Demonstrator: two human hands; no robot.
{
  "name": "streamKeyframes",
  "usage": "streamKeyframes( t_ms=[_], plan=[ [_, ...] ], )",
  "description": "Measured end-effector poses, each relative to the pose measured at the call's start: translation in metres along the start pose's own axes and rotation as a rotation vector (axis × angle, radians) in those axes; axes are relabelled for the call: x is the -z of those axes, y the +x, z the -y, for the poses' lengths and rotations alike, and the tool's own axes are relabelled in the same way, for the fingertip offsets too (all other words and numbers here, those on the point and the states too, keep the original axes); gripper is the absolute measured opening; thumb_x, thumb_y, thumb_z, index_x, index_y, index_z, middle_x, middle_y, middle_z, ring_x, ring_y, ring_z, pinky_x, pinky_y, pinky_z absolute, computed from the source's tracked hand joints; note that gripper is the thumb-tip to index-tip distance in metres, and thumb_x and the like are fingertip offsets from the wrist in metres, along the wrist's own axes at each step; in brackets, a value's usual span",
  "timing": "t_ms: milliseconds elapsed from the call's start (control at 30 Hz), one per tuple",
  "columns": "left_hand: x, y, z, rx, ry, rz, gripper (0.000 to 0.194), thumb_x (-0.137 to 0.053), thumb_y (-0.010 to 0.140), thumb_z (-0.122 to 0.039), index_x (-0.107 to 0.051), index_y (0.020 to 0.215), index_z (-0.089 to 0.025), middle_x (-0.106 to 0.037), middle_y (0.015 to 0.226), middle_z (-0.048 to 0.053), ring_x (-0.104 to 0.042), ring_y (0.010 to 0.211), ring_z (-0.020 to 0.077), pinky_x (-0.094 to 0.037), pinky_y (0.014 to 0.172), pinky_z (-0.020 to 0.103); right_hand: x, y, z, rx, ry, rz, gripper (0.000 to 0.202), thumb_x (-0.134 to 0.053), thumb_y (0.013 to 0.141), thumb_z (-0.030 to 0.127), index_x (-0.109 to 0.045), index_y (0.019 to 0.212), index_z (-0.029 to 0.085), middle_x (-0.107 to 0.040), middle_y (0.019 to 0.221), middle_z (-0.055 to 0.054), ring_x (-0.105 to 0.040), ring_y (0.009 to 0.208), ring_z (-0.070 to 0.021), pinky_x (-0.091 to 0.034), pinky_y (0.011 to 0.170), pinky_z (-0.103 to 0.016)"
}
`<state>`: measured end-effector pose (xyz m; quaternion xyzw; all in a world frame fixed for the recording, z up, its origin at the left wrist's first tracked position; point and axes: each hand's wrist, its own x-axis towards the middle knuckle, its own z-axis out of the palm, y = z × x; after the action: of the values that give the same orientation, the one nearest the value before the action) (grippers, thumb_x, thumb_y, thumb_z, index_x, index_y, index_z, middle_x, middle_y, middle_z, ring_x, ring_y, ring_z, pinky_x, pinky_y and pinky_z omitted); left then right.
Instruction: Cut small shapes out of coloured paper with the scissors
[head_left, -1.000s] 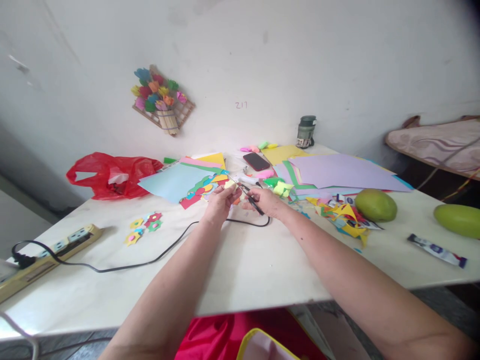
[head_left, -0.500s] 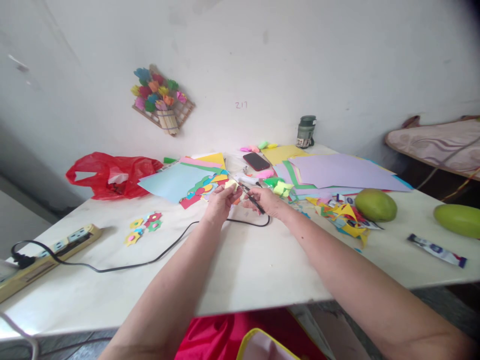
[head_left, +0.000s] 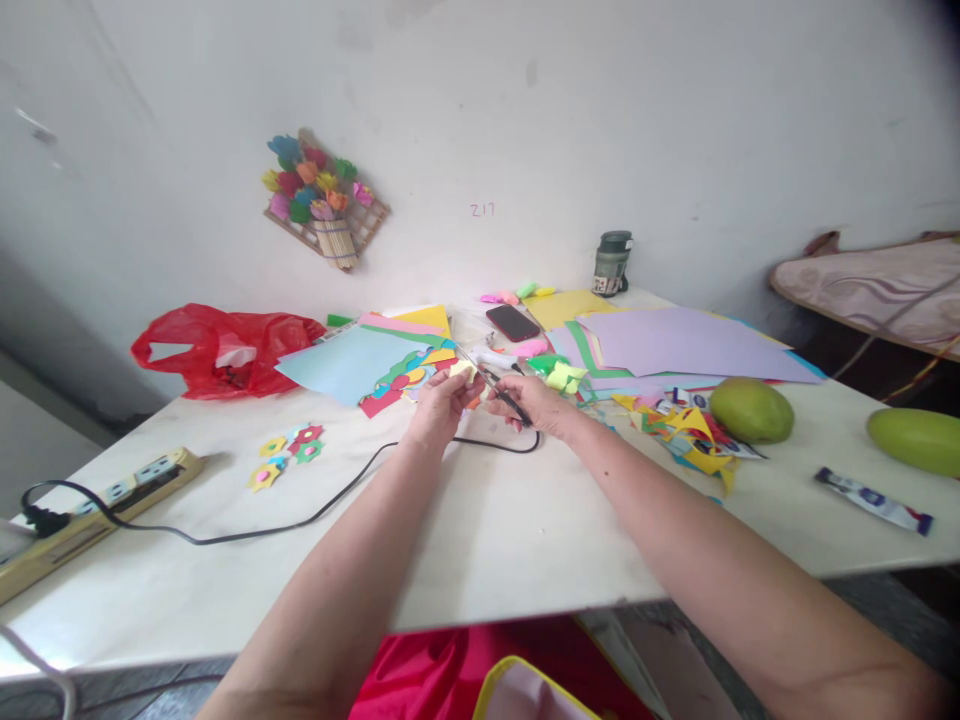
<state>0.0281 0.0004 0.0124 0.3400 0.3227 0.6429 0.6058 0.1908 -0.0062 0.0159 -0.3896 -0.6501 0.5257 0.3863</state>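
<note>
My left hand (head_left: pixel 442 402) pinches a small pale yellow piece of paper (head_left: pixel 463 370) over the middle of the table. In my right hand (head_left: pixel 534 404) is a pair of scissors (head_left: pixel 513 405) with dark handles, its blades pointing up and left beside the paper. Whether the blades touch the paper I cannot tell. Behind my hands lie coloured paper cut-outs (head_left: pixel 405 378) and a light blue sheet (head_left: pixel 352 360). Just right of my right hand is a pale yellow-green paper piece (head_left: pixel 566 377).
A black cord (head_left: pixel 300 525) runs across the table from a power strip (head_left: pixel 112 515). Small paper flowers (head_left: pixel 264 475) lie left. Paper scraps (head_left: pixel 697 440), a green mango (head_left: pixel 751 410) and a tube (head_left: pixel 874 500) lie right. Further back are a phone (head_left: pixel 513 322) and a bottle (head_left: pixel 613 263).
Both hands stay in nearly the same place. The scissors in my right hand have shifted very slightly; the paper is still in my left hand.
</note>
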Motion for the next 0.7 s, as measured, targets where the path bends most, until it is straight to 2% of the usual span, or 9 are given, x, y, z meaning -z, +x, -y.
streamKeyframes(
  t_ms=[367, 500, 700],
  plan=[
    [-0.001, -0.001, -0.001, 0.002, -0.001, 0.011, 0.017, -0.082, 0.064, -0.015, -0.067, 0.073, -0.014, -0.071, 0.074, 0.003, -0.070, 0.072, 0.0161, -0.057, 0.085, 0.034, -0.003, -0.010, 0.016, -0.049, -0.038, -0.002, 0.027, -0.080, 0.066, 0.031, -0.058, 0.076, 0.019, -0.051, 0.046, 0.007, -0.049, 0.042, -0.0092, -0.039, 0.037, -0.018],
    [0.000, 0.000, 0.001, 0.001, 0.005, 0.007, 0.019, -0.082, 0.063, -0.015, -0.068, 0.075, -0.014, -0.072, 0.075, 0.004, -0.071, 0.071, 0.0169, -0.057, 0.083, 0.035, -0.003, -0.010, 0.014, -0.057, -0.048, -0.026, 0.022, -0.076, 0.069, 0.028, -0.058, 0.077, 0.019, -0.052, 0.046, 0.006, -0.049, 0.040, -0.0095, -0.036, 0.036, -0.017],
    [0.001, 0.000, 0.002, 0.006, 0.030, 0.039, 0.018, -0.081, 0.063, -0.017, -0.070, 0.075, -0.012, -0.074, 0.078, 0.008, -0.072, 0.072, 0.0181, -0.057, 0.077, 0.031, -0.002, -0.007, 0.010, -0.046, -0.038, -0.009, 0.032, -0.082, 0.065, 0.035, -0.058, 0.077, 0.018, -0.051, 0.045, 0.007, -0.048, 0.041, -0.0090, -0.036, 0.036, -0.018]
  ],
)
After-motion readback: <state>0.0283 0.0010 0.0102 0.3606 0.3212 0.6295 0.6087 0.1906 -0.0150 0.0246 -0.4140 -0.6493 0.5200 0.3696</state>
